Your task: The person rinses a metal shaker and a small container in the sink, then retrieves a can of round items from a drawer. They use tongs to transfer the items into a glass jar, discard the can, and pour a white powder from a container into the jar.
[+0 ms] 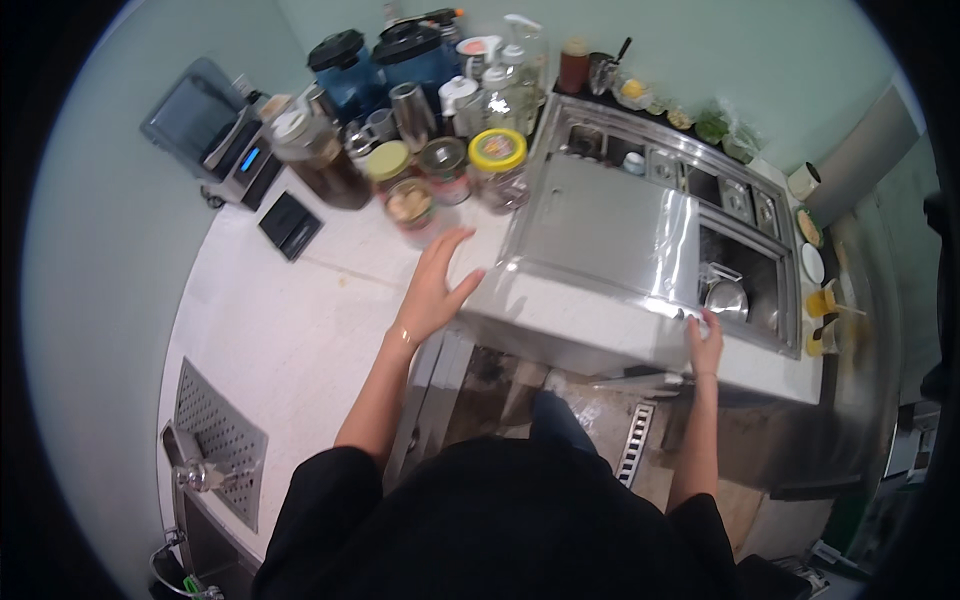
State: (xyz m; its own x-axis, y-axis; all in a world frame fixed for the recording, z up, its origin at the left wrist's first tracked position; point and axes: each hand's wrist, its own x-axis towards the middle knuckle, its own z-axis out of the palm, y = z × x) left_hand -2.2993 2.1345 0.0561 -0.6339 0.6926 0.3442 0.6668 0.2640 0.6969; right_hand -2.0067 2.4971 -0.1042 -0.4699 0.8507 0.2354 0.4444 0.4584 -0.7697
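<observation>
My left hand (437, 289) hovers over the white counter with its fingers apart and nothing in them. Just beyond it stand a glass jar of pale pieces (409, 204) and a jar with a yellow lid (498, 161). My right hand (706, 337) is at the front edge of the steel ice well, by the right edge of its flat steel cover (607, 225); whether the fingers grip something small there is unclear. Right of the cover, the open part of the well holds a round metal vessel (727, 300).
A black digital scale (291, 225) lies at the left, near a sealing machine (240, 161) and a pitcher of dark liquid (322, 165). Blender jugs (412, 60) and pump bottles (502, 97) stand behind. Steel pans (735, 199) line the well's back; a perforated drain tray (221, 442) is lower left.
</observation>
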